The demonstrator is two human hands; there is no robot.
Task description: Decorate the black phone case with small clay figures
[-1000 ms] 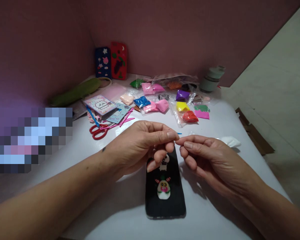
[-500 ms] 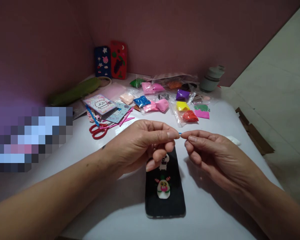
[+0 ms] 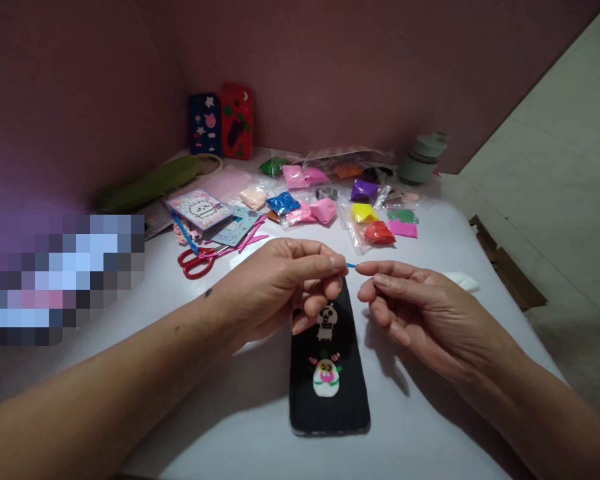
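My left hand (image 3: pixel 285 283) is closed, pinching a thin blue tool (image 3: pixel 351 265) whose tip pokes out to the right. My right hand (image 3: pixel 420 310) has thumb and forefinger pinched together at that blue tip; what they hold is too small to name. Both hands hover just above a black phone case (image 3: pixel 329 393) lying flat on the white table (image 3: pixel 230 413). The case carries a small panda figure (image 3: pixel 327 319) and a white clay creature (image 3: pixel 327 377) with pink and green details.
Several bags of coloured clay (image 3: pixel 365 213) lie behind the hands, with red scissors (image 3: pixel 197 261), pink tools and sticker cards (image 3: pixel 203 208) at the left. Two decorated phone cases (image 3: pixel 223 123) lean on the wall. A grey container (image 3: pixel 423 159) stands back right; white clay (image 3: pixel 463 280) lies right.
Both hands have shifted slightly left and up. The blue tip shows more between the two pinches, and the panda figure on the case is now uncovered.
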